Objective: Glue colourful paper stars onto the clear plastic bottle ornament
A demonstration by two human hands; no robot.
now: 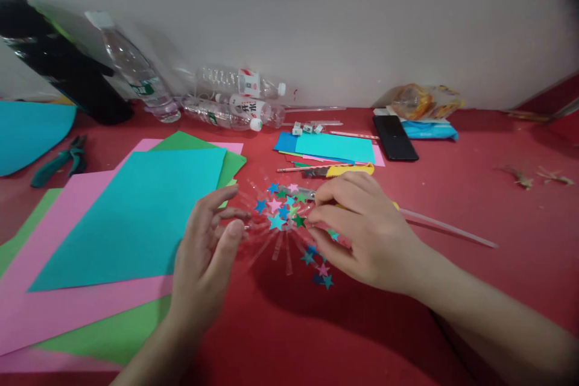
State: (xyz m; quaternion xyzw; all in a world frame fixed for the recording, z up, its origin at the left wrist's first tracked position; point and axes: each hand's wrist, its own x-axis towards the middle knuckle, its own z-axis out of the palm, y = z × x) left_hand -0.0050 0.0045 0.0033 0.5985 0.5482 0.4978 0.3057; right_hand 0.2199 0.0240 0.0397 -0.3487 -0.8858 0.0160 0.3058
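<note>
Several small paper stars [275,221] in blue, green and pink sit clustered on a clear plastic piece whose thin strips [288,262] fan outward. My left hand [208,247] is just left of this cluster, its fingers curved and apart, holding nothing. From the right, my right hand [357,229] reaches in with thumb and fingertips pinched at a dark green paper star [299,221] on the cluster's edge. Loose stars [322,269] lie on the red table under that hand. Behind it, scissors [304,193] are partly hidden.
Coloured paper sheets [131,217] spread at left beside green-handled pliers [61,163]. Along the wall stand or lie plastic bottles [140,72] and a black flask [67,60]. A yellow cutter [348,170], paper strips [335,148] and a phone [395,137] lie farther back.
</note>
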